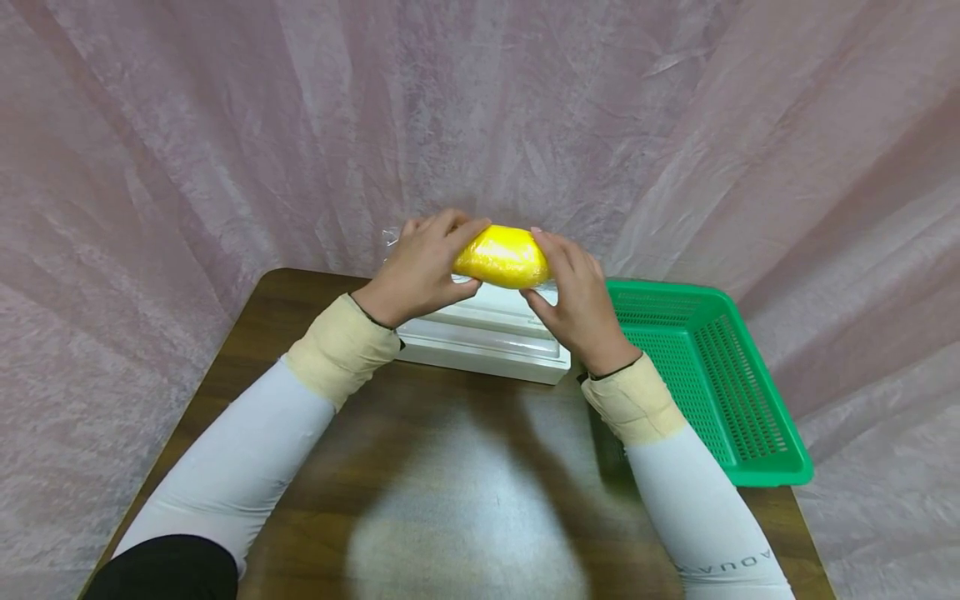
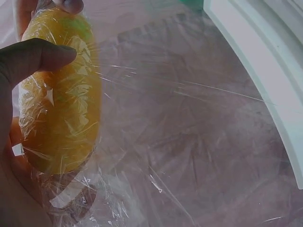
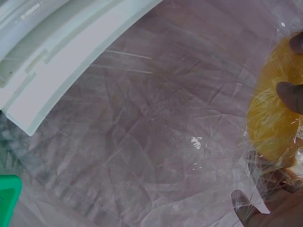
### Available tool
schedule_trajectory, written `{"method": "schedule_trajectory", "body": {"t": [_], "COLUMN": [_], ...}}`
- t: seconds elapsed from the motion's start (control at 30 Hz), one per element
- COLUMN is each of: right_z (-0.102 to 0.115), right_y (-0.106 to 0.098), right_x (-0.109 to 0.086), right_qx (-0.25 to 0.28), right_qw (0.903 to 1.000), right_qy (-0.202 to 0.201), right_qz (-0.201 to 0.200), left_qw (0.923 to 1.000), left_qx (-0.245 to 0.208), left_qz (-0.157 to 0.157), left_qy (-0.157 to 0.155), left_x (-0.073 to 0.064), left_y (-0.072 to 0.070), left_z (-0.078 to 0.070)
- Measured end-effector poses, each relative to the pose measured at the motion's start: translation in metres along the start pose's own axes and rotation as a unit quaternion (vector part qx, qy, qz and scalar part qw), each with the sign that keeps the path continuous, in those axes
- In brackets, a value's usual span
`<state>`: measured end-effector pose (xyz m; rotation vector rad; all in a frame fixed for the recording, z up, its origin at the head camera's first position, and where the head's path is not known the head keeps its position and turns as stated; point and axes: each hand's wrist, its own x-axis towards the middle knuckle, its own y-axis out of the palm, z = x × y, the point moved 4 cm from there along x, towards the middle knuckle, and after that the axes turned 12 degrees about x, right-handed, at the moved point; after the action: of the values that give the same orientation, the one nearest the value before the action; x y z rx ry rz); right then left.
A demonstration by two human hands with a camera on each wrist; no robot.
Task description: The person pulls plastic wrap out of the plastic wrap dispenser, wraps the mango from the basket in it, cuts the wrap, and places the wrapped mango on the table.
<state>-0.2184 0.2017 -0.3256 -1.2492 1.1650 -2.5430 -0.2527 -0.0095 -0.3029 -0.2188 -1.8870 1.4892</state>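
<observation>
A smooth yellow oblong fruit, glossy with cling film, is held up between both hands. My left hand grips its left end, thumb below and fingers over the top. The right hand holds the other end, thumb and fingers curled about it. In the left wrist view, clear cling film stretches from the fruit toward a white dispenser. Loose film bunches at the near end of the fruit. The white film dispenser stands on the table just below the hands, partly hidden by them.
A green plastic basket with slotted sides sits at the right of the brown wooden table. Behind the table's far edge hangs a pale pink curtain. The right forearm passes over the basket's near left side.
</observation>
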Motion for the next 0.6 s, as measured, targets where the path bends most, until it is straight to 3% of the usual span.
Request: {"method": "schedule_trajectory", "body": {"t": [0.6], "right_z": [0.021], "right_y": [-0.013], "right_x": [-0.008], "right_qx": [0.006], "right_qw": [0.9998], "right_qy": [-0.016], "right_qz": [-0.007], "left_qw": [0.9995], "left_qx": [0.006], "left_qz": [-0.020], "left_qy": [0.022], "left_x": [-0.011], "left_y": [-0.018], "left_z": [-0.015]}}
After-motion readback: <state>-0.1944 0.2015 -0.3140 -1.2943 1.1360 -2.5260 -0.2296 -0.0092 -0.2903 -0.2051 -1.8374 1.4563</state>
